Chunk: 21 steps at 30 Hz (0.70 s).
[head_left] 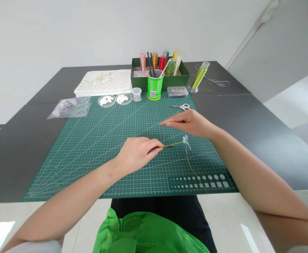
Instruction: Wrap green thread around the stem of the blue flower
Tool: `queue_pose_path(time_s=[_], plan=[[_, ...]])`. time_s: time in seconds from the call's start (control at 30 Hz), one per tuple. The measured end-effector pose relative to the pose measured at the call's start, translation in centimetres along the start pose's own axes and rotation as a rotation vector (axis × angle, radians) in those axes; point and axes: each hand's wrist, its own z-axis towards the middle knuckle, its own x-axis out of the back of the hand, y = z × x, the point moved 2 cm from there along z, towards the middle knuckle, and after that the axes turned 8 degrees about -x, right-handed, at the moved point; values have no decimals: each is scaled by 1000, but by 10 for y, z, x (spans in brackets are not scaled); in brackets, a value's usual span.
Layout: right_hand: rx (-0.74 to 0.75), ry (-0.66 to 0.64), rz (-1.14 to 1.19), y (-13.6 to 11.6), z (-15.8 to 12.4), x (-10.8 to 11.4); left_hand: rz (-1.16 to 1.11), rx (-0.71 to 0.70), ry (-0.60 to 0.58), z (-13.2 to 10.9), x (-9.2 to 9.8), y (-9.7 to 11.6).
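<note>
Between the thumb and fingers of my left hand (pixel 140 153) is a thin yellow-green stem (pixel 173 144), held low over the cutting mat. A small pale blue flower (pixel 186 140) sits at the stem's right end. My right hand (pixel 188 123) is raised above and to the right of the left, its fingertips pinched together on a fine thread that runs down towards the stem and is barely visible. Below the flower, a loose length of yellow-green thread (pixel 189 163) trails to the mat's front edge. A short dark strip shows beside the stem; I cannot tell what it is.
The green cutting mat (pixel 103 140) covers the table's middle. Small scissors (pixel 181 106) lie beyond my right hand. Farther back stand a green can (pixel 154 88), a box (pixel 140 83) of thread spools, a green spool (pixel 200 75), dishes of white pieces (pixel 107 100) and a plastic bag (pixel 72 107).
</note>
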Motion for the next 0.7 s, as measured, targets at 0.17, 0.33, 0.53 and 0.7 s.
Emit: queue_pose_path(time_s=[0.17, 0.33, 0.53, 0.7], plan=[[37, 18, 14, -4, -3, 1, -52, 36, -35, 2, 1, 1], [12, -19, 22, -1, -1, 0, -69, 25, -6, 1, 2, 2], [-56, -229, 72, 19, 9, -1, -40, -1, 145, -1, 5, 2], [-90, -324, 133, 29, 13, -6, 5, 17, 271, -2, 10, 1]])
